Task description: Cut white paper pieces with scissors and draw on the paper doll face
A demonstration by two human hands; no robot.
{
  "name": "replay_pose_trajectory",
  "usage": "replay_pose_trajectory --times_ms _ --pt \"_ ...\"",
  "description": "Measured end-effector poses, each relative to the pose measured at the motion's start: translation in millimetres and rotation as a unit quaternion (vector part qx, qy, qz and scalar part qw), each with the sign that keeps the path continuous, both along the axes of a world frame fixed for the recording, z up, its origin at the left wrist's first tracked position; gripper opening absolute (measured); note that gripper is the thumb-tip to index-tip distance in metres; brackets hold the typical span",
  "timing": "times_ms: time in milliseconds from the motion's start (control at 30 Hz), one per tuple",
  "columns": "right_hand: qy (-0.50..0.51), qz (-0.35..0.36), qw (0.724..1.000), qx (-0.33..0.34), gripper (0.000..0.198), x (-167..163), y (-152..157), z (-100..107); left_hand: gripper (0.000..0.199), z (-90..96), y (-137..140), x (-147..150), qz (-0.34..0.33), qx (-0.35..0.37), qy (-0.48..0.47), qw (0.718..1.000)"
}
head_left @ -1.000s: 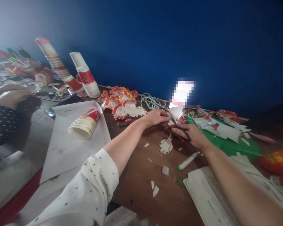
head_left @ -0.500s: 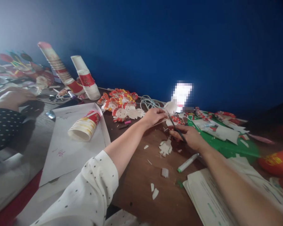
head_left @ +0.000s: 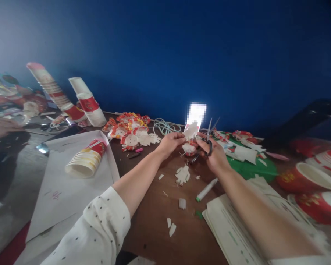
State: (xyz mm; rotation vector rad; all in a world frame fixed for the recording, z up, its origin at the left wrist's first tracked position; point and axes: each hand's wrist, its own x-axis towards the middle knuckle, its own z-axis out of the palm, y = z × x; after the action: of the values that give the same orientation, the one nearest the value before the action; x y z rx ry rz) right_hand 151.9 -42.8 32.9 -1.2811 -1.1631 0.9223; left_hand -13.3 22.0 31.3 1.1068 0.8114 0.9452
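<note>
My left hand [head_left: 171, 144] pinches the edge of a white paper cutout [head_left: 191, 129], held up in front of a bright, blurred-out screen. In my right hand [head_left: 216, 156] are dark-handled scissors [head_left: 209, 129], blades pointing up and apart, away from the paper. The right fingertips reach the cutout's right side; whether they also grip it I cannot tell. Just under the hands lies a red-and-white paper figure [head_left: 188, 149]. A second white figure cutout [head_left: 182, 175] rests flat on the brown table, nearer to me.
Several decorated paper figures [head_left: 132, 129] and a coiled cable [head_left: 165, 127] lie along the wall. Paper cups [head_left: 82, 162] sit on white sheets at left, beside another person's hand [head_left: 2, 127]. At right are a marker [head_left: 206, 189], stacked papers [head_left: 226, 224], green sheet [head_left: 264, 170] and red cups [head_left: 295, 180].
The scissors have swung from the paper's edge to point upward in my right hand. Both hands now hold the cutout higher and closer together. The view has turned slightly right.
</note>
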Motion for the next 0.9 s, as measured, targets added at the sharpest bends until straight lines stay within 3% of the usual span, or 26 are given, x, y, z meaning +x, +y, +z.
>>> replay_pose_trajectory --times_ms 200,333,400,467,533,633,733,900 --pt "0.056 -0.013 0.998 0.039 0.045 -1 6 -4 0.023 -4.4 -14 9 -0.053 0.084 0.116 0.988" --pt "0.060 -0.062 0.995 0.054 0.043 1 8 -8 0.025 -3.7 -19 9 -0.002 0.171 0.179 0.969" --pt "0.065 -0.094 0.992 0.057 0.041 2 9 -8 0.021 -3.6 -21 9 0.057 0.285 0.207 0.934" --pt "0.072 -0.108 0.990 0.050 0.042 4 9 -8 0.015 -4.8 -23 9 0.090 0.412 0.229 0.877" --pt "0.076 -0.110 0.990 0.040 0.044 4 9 -8 0.012 -7.1 -24 9 0.084 0.512 0.256 0.815" --pt "0.064 -0.107 0.992 0.037 0.045 3 8 -7 0.015 -11.3 -24 9 0.067 0.589 0.301 0.747" --pt "0.044 -0.108 0.992 0.048 0.044 2 8 -7 0.015 -13.5 -22 8 0.067 0.609 0.335 0.716" --pt "-0.004 -0.120 0.991 0.052 0.041 1 8 -5 0.014 -12.5 -22 8 0.055 0.624 0.361 0.691"
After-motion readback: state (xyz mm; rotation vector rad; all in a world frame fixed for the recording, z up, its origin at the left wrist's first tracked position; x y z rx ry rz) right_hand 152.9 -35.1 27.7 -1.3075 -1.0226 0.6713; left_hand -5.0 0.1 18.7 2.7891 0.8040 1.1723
